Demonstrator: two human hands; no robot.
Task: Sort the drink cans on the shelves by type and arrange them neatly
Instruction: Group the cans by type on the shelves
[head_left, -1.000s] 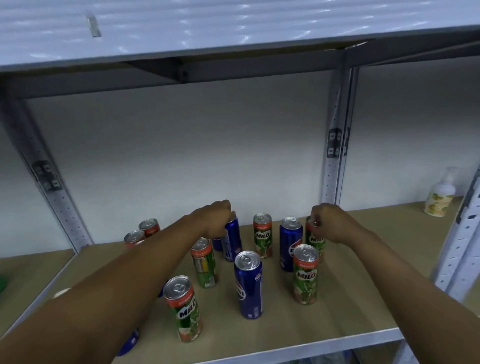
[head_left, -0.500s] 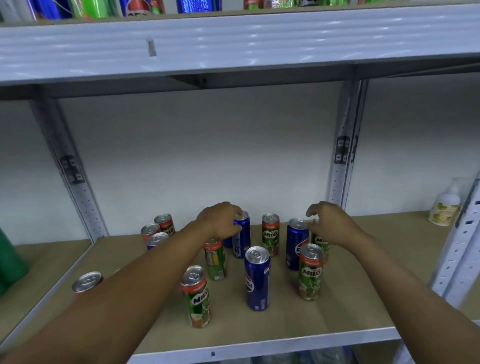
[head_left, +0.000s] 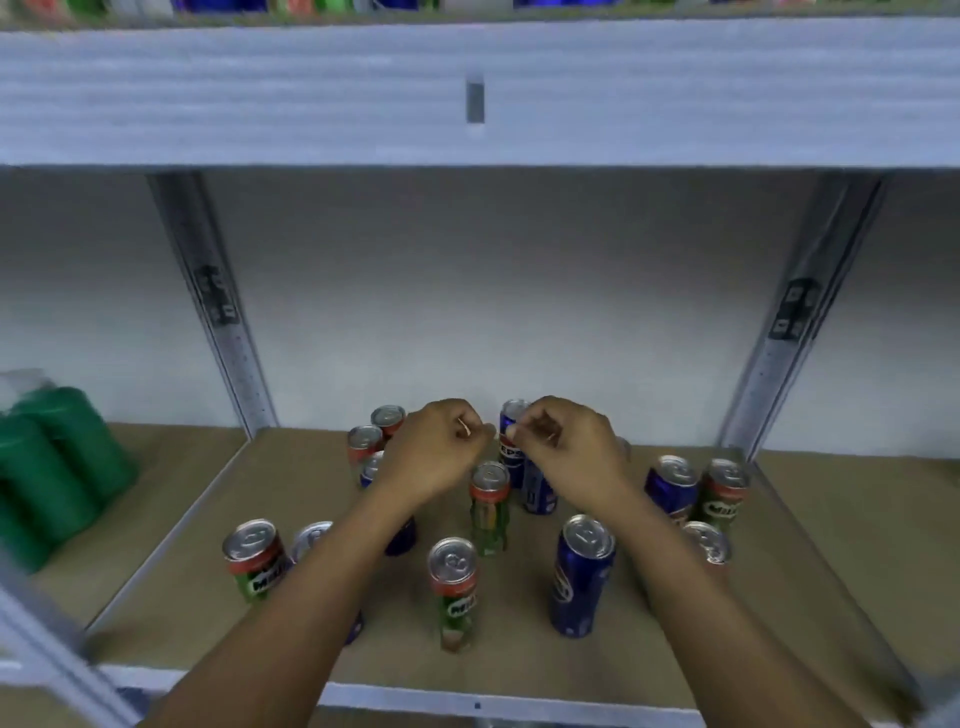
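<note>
**Cans mixed on the shelf, both hands curled at the back row**

Cans of two kinds are seen standing upright and intermixed on the wooden shelf, so sorting is judged to be at an early stage. Green Milo cans are scattered: one at the front centre, one at the front left, one at the far right. Blue Pepsi cans are placed among them, one at the front right and one at the back centre.

The left hand is held over the back cluster, fingers curled inward; what it grips, if anything, cannot be told. The right hand is likewise curled, its fingertips brought close to the left hand's and set against the top of the back Pepsi can; whether that can is actually grasped cannot be told. Both arms are extended deep, presumably because the rear cans are to be grouped first, so that rows can be built forward from the wall.

Green bottles are kept on the neighbouring bay to the left, apart from the cans.
</note>
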